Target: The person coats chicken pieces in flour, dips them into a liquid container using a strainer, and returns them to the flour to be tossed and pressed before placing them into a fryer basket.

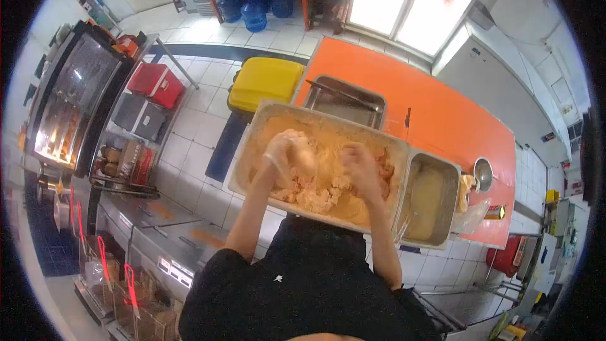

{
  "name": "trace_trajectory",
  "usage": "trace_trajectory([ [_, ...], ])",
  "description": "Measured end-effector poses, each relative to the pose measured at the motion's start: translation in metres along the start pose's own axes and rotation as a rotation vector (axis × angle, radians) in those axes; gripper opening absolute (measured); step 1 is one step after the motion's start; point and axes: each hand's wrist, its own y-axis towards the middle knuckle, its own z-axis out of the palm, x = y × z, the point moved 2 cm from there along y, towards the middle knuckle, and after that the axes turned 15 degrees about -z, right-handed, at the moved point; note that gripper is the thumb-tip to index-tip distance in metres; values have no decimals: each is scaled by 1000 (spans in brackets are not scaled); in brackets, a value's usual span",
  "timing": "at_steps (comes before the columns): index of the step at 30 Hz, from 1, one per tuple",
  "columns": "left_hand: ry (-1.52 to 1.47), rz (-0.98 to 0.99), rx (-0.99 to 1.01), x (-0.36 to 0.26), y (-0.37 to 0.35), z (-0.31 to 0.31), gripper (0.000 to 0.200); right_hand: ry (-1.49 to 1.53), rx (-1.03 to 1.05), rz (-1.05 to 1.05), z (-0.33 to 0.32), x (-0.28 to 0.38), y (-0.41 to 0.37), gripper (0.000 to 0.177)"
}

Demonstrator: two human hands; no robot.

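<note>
A large shallow tub (247, 145) of orange-tan breading flour (328, 145) lies in front of me. In its left half my left hand (281, 151), dusted with flour, curls around a pale, flour-coated piece of chicken (305, 159). My right hand (360, 163) is over the right half, its fingers bent and smeared by motion. Between and below the hands lie several coated chicken pieces (315, 199). Pinkish, less coated chicken (384, 167) sits at the tub's right side, partly behind my right hand.
A steel pan of cloudy liquid (431, 199) adjoins the tub's right end. Behind it, a steel tray (347, 108) rests on the orange table (435, 104). A metal bowl (483, 173) stands farther right. A yellow-lidded bin (265, 83) and heated display cabinet (76, 101) are to the left.
</note>
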Motion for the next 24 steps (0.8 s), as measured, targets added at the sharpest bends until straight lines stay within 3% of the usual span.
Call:
trace_trajectory([
  [1,4,-18,0,7,-1,13,10,65,209,-7,23,-3,-3,23],
  [3,193,-99,-180,12,3,24,6,139,202,78,48,-14,-10,24],
  [4,365,-147,-230,16,7,12,24,211,214,158,53,-17,-11,26],
  [5,361,-147,-231,20,8,7,24,209,217,160,50,-18,-12,26],
  [7,212,-67,-50,27,4,1,10,440,80,339,45,-3,-17,24],
  [8,208,-71,-58,29,0,-5,10,441,84,348,42,-7,-18,24],
  [10,434,-47,50,27,-7,-12,20,934,10,483,37,-13,-13,27],
  [11,435,-46,52,29,-12,-14,20,934,10,481,33,-14,-13,27],
  [13,-104,-353,-50,40,-18,-21,27,1097,62,540,31,-4,-10,31],
  [14,-103,-351,-46,47,-6,-35,27,1095,63,536,33,-7,-11,31],
  [16,73,-121,254,69,27,-68,37,1201,244,480,41,-13,-20,37],
  [19,25,-149,66,79,51,-59,39,1253,276,531,43,-16,-17,36],
  [21,-87,-215,76,69,56,-52,41,1193,266,582,28,-30,-15,36],
  [23,210,-197,202,39,41,-30,45,1133,229,623,15,-30,-13,36],
  [24,212,-210,220,30,33,-30,45,1178,99,563,9,-20,-10,37],
])
